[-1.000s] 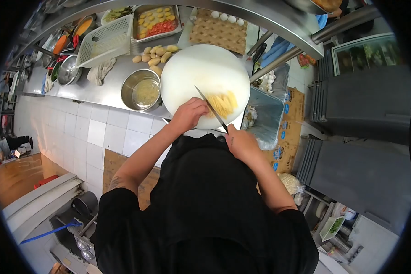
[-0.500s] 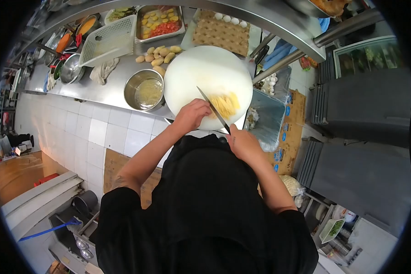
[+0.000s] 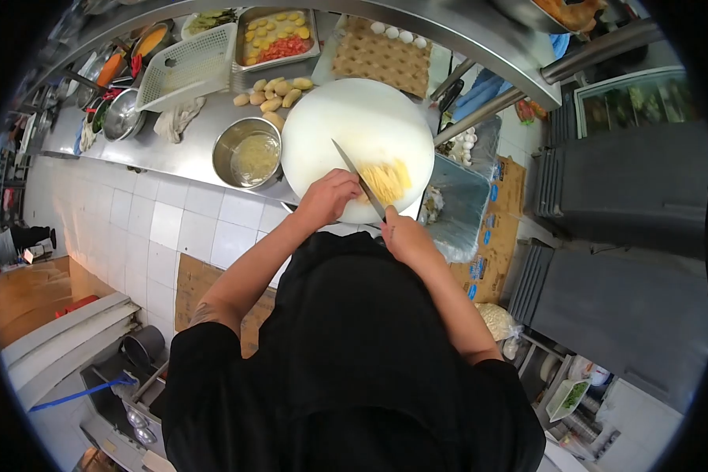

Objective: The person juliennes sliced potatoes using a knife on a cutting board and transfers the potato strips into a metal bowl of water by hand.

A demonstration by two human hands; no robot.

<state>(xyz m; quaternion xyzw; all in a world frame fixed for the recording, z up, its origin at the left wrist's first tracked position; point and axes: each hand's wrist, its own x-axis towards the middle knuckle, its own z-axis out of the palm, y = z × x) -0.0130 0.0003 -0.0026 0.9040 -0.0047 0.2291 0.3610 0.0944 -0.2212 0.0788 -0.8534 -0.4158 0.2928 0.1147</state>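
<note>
A round white cutting board (image 3: 346, 110) lies at the counter's edge, with a heap of thin yellow potato strips (image 3: 387, 181) on its lower right. My right hand (image 3: 405, 234) is closed around the handle of a knife (image 3: 358, 175), whose blade points up and left over the board. Just left of the blade is my left hand (image 3: 330, 195), its fingers bent together against a piece of potato mostly hidden under them. Left of the board stands a steel pot (image 3: 224, 151) with pale strips in liquid. Several peeled potatoes (image 3: 271, 93) lie above it.
Behind the board are an egg carton (image 3: 377, 59) and a metal tray (image 3: 278, 64) with yellow slices and red pieces. A white basket (image 3: 185, 75) and a cloth (image 3: 178, 119) are farther left. To the right stands a lined bin (image 3: 460, 200). A metal shelf (image 3: 464, 39) crosses overhead.
The knife and my right hand have shifted slightly up and left over the board. My left hand stays almost in place beside the blade.
</note>
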